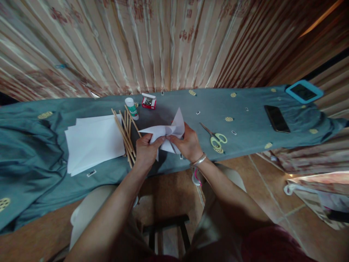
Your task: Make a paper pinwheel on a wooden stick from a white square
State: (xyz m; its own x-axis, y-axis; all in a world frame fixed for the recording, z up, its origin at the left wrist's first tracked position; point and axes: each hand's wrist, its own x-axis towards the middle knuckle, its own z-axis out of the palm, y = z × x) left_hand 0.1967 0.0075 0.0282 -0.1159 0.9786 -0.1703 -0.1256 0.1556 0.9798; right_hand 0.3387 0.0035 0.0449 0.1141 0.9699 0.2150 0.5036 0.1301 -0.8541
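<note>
A white paper pinwheel point(177, 125), its points folded in toward the middle, is held above the front part of the cloth-covered table. On its left side my left hand point(146, 148) pinches the paper, thumb near the centre. From the right, my right hand point(191, 142) grips it too, and both thumbs almost meet at the middle. The fingers behind the paper are hidden. Close to my left hand lie several thin wooden sticks point(125, 133). Scissors with pale green handles point(215, 139) rest to the right of my right hand.
White paper sheets point(95, 142) are stacked at the left. A glue stick point(132, 108) stands behind the sticks, beside a small open red box point(148, 102) of metal pieces. Far right are a dark phone point(277, 118) and a blue-framed device point(304, 91). A corrugated wall or curtain point(152, 43) backs the table.
</note>
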